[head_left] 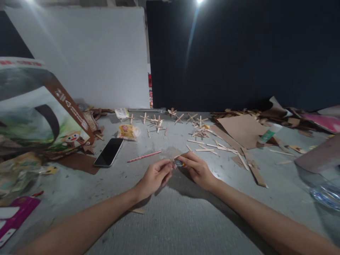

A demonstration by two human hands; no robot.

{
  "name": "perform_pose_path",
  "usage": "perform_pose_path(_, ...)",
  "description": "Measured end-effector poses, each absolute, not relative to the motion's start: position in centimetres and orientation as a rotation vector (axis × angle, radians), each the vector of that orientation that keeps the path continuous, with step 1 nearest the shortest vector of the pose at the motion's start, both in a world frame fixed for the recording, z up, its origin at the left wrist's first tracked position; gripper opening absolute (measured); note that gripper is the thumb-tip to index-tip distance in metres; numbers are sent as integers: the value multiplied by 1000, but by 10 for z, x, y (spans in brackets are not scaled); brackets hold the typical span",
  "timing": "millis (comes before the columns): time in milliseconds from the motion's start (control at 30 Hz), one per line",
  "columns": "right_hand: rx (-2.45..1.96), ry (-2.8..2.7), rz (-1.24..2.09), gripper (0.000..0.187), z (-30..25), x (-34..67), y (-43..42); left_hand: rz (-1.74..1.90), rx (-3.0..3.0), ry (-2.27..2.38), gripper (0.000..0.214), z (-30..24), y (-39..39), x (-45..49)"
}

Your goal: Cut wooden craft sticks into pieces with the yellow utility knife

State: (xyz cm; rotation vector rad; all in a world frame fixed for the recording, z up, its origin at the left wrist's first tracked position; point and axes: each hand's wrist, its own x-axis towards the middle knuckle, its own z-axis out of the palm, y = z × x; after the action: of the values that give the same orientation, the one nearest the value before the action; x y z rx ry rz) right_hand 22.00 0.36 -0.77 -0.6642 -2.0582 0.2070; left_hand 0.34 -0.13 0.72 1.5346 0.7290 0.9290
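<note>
Both my hands meet at the middle of the grey table. My left hand and my right hand pinch a small dark object between their fingertips; it is too small to name, with a bit of a wooden stick showing beside it. Loose wooden ice-cream sticks lie just beyond my right hand. Several crossed-stick pieces lie farther back. A pink pencil rests on the table just ahead of my left hand.
A black phone lies left of centre. A printed cardboard box stands at the left, a yellow wrapper behind the phone. Brown cardboard sheets and scraps cover the right back. A clear plastic item sits at the right edge.
</note>
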Motion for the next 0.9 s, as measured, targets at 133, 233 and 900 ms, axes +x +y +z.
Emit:
perform_pose_path(133, -657, -2094, 167, 40, -10, 220, 6, 805, 1649, 737, 48, 9, -8, 2)
perform_pose_path(233, -732, -2048, 139, 40, -15, 221, 8, 828, 1621, 820, 47, 11, -10, 4)
perform_pose_path(900, -783, -2054, 191, 37, -10, 220, 6, 936, 1461, 863, 49, 4, 4, 6)
